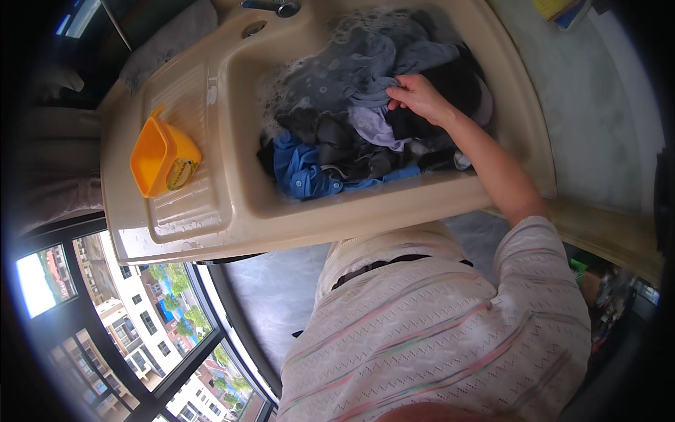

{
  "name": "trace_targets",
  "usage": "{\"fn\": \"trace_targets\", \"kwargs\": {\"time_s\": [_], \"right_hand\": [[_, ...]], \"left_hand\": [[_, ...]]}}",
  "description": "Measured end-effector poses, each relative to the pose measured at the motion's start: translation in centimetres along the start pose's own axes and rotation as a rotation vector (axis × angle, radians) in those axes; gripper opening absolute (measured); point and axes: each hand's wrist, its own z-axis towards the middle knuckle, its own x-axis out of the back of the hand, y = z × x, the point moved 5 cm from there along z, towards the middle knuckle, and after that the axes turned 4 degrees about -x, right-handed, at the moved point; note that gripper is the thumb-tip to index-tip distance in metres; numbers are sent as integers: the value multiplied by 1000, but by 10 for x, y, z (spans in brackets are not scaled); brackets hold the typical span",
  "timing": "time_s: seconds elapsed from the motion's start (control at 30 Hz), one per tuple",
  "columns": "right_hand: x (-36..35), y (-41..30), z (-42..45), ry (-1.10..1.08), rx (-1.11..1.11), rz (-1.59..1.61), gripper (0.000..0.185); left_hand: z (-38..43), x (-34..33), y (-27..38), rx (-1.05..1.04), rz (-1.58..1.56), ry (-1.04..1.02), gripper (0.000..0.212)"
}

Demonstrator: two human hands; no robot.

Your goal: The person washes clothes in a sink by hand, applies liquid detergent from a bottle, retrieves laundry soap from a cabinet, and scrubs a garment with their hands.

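My right hand point(419, 97) reaches into a beige laundry sink point(245, 158) of soapy water. Thumb and fingers pinch a fold of a wet grey-blue garment point(369, 58), which spreads towards the back of the basin. Below the hand lie a lavender cloth point(374, 126) and a black garment point(448, 82). Dark grey clothing point(337, 137) is bunched nearer to me. A blue buttoned garment point(298, 166) rests along the basin's front wall. My left hand is out of view.
A yellow plastic scoop point(163, 155), bearing a label, stands on the ribbed washboard point(200, 211) at the left. The faucet point(274, 6) is at the back. A grey cloth point(171, 42) hangs over the far left rim. Windows point(153, 327) are at lower left.
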Motion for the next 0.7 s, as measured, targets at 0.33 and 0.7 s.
{"fn": "trace_targets", "kwargs": {"time_s": [0.33, 0.7], "right_hand": [[-15, 8, 4, -52, 96, -2, 11], [-19, -10, 0, -65, 148, 40, 16]], "left_hand": [[12, -57, 57, -44, 259, -103, 19], [19, -69, 89, -9, 548, -167, 15]]}}
